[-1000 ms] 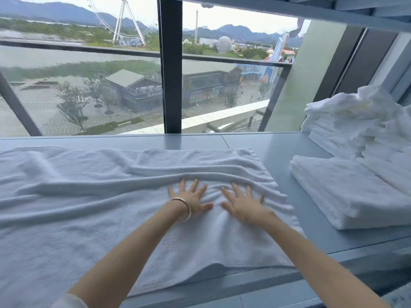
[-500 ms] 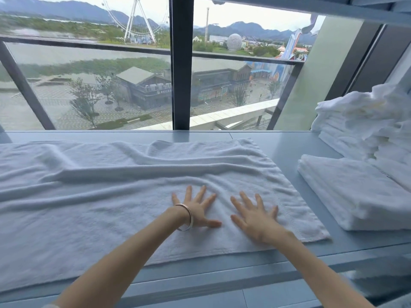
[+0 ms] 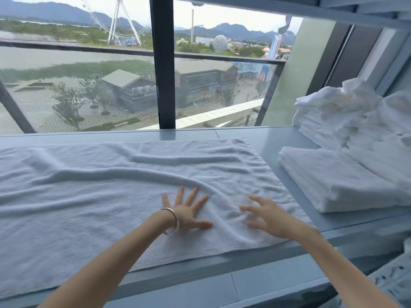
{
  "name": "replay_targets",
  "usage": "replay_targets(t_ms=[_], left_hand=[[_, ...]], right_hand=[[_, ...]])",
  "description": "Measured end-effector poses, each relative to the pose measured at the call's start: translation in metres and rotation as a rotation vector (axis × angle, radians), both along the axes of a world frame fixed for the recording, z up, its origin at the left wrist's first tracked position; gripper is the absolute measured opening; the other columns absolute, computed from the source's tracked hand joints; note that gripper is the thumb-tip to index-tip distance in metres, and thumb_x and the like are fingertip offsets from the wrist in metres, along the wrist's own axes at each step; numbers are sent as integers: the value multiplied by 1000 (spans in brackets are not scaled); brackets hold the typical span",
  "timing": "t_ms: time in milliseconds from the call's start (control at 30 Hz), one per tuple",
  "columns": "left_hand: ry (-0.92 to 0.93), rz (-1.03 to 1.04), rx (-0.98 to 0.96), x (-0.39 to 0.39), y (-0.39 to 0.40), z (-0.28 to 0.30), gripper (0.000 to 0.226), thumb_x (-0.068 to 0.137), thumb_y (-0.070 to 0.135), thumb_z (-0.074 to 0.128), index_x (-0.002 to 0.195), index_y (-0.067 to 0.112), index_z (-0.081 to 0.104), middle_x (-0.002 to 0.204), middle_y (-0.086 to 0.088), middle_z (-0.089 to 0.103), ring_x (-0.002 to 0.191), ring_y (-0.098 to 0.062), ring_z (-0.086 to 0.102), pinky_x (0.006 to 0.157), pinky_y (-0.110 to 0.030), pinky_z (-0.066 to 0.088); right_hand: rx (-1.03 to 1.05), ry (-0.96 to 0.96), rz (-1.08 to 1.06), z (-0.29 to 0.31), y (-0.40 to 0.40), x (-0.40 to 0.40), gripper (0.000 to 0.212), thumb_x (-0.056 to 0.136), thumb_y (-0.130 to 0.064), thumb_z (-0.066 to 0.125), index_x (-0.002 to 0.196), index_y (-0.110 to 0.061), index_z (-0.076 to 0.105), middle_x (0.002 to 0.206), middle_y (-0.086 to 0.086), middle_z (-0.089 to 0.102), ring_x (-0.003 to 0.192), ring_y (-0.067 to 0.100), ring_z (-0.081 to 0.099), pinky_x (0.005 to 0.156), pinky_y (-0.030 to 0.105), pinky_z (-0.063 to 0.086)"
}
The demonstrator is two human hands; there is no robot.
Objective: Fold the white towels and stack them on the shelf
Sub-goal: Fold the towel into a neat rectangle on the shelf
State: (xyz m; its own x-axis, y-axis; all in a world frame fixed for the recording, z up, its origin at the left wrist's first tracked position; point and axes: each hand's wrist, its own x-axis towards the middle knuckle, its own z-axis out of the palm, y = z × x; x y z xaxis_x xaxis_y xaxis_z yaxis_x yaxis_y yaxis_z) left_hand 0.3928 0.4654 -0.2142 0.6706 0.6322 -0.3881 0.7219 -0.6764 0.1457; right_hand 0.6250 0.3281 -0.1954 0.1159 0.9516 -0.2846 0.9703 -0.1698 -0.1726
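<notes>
A large white towel (image 3: 100,192) lies spread across the grey shelf (image 3: 262,138), with long wrinkles running left to right. My left hand (image 3: 189,211), a bangle on its wrist, presses flat on the towel with fingers spread. My right hand (image 3: 265,213) is beside it near the towel's right end, fingers spread and slightly blurred, touching the cloth. A folded white towel (image 3: 333,176) lies on the shelf to the right. Behind it sits a pile of white towels (image 3: 338,116), part folded, part crumpled.
A big window (image 3: 89,74) with a dark upright post (image 3: 163,63) stands directly behind the shelf. An upper shelf edge (image 3: 289,7) runs overhead. The shelf's front edge (image 3: 244,258) is just below the towel.
Both hands have slid back toward me and to the right over the towel, flattening its near part. The right hand has moved apart from the left, toward the towel's right end.
</notes>
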Motion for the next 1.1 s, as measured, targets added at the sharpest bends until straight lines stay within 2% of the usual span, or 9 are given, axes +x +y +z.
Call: replay_targets(t_ms=[133,300,367,433,533,700,800,967,1100], left_hand=[[67,15,-25,9,-6,9,90,75,81,36,142,48,-15,150,8,-32,137,-34,-29,100,-72,-9],[79,-209,-141,46,-37,24,87,78,76,41,143,48,-9,153,8,-26,139,-32,-27,105,-68,-7],[-30,-308,-169,67,-54,25,83,81,70,46,145,45,0,157,9,-13,142,-25,-19,108,-65,-6],[-230,-318,-141,86,-65,26,85,80,64,55,148,34,14,157,3,11,145,-22,5,115,-53,9],[-603,-242,-139,104,-73,27,78,80,43,68,144,18,31,145,-4,38,131,-19,39,107,-27,30],[-1007,22,-270,96,-68,40,71,72,21,80,131,11,43,120,-2,56,98,-16,61,79,-20,51],[-1027,76,-86,70,-51,43,56,70,16,79,118,11,52,109,-4,60,96,-17,56,79,-24,45],[-1084,374,99,9,-16,53,18,78,11,69,93,13,58,89,-6,64,81,-20,58,65,-25,42],[-1074,472,289,-54,3,69,16,80,5,65,94,7,59,83,-5,62,73,-18,55,60,-20,35]], right_hand=[[-77,-48,-231,-6,-34,39,51,93,-49,44,140,-48,23,155,2,7,142,27,7,111,52,20],[-56,-78,-346,-15,-50,59,47,96,-23,41,137,-44,30,148,5,15,132,33,22,107,46,29],[55,-28,-354,-11,-49,55,47,91,-15,49,134,-34,42,141,6,28,123,25,37,103,32,31],[266,89,-382,-3,-46,47,41,85,-2,52,122,-19,58,122,5,44,88,9,53,85,17,36],[650,212,-320,11,-40,26,32,80,5,59,106,-12,68,97,1,54,58,3,51,67,8,38],[803,524,-159,25,-18,-15,41,81,15,52,110,-10,66,105,2,63,90,9,65,81,9,48],[744,700,12,32,1,-34,49,79,23,39,109,-5,66,114,6,63,103,10,64,90,20,49],[747,579,202,37,49,-75,41,78,22,49,105,-3,67,111,1,60,100,9,64,82,16,52],[681,548,267,42,91,-117,34,83,12,58,113,-1,62,118,5,57,101,15,64,83,17,52]])
